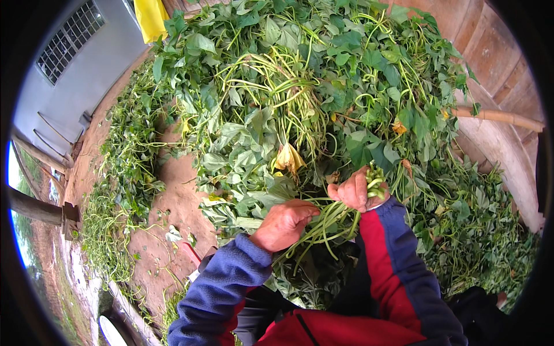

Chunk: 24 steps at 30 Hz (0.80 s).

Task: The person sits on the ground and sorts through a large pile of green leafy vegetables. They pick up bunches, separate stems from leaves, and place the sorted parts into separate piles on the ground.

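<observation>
A bundle of green leafy vine stems (pixel 331 222) hangs in front of my lap, its leaves pointing down between my legs. My right hand (pixel 357 190) is closed around the stem ends, which stick out past the fist. To the left, my left hand (pixel 288 222) has thumb and fingers pinched together at a thin stem that runs towards the bundle. A large heap of vines with broad green leaves (pixel 259 142) rises just beyond both hands. Bare yellow-green stems (pixel 290 86) lie tangled on top of it, and a withered yellow leaf (pixel 289 159) hangs at its front.
More cut vines (pixel 130 173) lie in a row along the left on the earthen floor (pixel 181 190). A red-handled tool (pixel 190 253) is partly hidden by my left sleeve. Wooden boards (pixel 493 47) and a pole (pixel 497 117) stand at the right, beside further vines (pixel 476 225).
</observation>
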### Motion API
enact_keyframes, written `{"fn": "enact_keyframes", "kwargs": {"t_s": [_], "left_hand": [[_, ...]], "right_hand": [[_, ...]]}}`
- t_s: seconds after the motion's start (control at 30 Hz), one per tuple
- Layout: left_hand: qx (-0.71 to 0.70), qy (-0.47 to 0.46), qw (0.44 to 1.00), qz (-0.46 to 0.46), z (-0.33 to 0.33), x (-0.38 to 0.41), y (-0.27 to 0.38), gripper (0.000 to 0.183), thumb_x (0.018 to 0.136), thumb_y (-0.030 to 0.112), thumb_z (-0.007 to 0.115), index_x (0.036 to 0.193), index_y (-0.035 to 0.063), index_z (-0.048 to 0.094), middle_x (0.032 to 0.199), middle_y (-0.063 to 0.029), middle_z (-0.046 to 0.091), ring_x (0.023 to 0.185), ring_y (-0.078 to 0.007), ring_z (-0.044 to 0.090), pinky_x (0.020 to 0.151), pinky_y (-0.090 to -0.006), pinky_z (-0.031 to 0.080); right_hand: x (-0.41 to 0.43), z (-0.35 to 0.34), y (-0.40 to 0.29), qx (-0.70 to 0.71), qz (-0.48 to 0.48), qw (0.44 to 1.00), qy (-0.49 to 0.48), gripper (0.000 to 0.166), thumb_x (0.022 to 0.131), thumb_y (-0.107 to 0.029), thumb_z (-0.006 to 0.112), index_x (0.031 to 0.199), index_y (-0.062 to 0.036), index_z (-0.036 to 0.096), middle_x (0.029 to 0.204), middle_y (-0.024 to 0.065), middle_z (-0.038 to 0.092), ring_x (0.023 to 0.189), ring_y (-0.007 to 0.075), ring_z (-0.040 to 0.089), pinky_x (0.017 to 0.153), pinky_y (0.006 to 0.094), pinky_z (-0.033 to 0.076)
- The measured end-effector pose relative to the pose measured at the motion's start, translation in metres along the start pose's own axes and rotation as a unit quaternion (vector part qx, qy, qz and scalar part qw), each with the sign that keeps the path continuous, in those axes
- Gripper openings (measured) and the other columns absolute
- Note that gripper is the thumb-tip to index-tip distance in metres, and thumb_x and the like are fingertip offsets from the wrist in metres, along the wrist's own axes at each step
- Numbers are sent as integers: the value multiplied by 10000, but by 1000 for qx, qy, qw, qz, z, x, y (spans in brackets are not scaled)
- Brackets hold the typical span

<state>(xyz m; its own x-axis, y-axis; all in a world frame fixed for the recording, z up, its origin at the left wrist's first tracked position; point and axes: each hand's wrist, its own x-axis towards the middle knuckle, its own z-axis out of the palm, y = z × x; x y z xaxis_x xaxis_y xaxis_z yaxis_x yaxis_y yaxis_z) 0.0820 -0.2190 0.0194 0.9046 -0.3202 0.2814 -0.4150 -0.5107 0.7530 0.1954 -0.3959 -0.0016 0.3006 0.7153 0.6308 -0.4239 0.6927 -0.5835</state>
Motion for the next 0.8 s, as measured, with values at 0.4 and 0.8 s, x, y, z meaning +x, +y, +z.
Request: {"fn": "enact_keyframes", "kwargs": {"t_s": [0.4, 0.8], "left_hand": [[-165, -65, 983, -41, 16, -4, -20, 164, 725, -85, 522, 856, 3, 566, 952, -108, 531, 883, -214, 520, 767, -292, 408], [-129, 26, 981, -145, 36, -12, -20, 186, 720, 3, 574, 903, 33, 586, 762, -144, 582, 697, -268, 585, 634, -305, 461]], "right_hand": [[6, 3, -5, -66, 31, 997, -36, 135, 708, -183, 597, 745, -53, 596, 625, 82, 576, 524, 149, 489, 665, 301, 295], [7, 2, 8, -45, -12, 999, 12, 89, 742, -150, 616, 727, -84, 558, 662, 59, 545, 571, 147, 471, 688, 320, 310]]}}
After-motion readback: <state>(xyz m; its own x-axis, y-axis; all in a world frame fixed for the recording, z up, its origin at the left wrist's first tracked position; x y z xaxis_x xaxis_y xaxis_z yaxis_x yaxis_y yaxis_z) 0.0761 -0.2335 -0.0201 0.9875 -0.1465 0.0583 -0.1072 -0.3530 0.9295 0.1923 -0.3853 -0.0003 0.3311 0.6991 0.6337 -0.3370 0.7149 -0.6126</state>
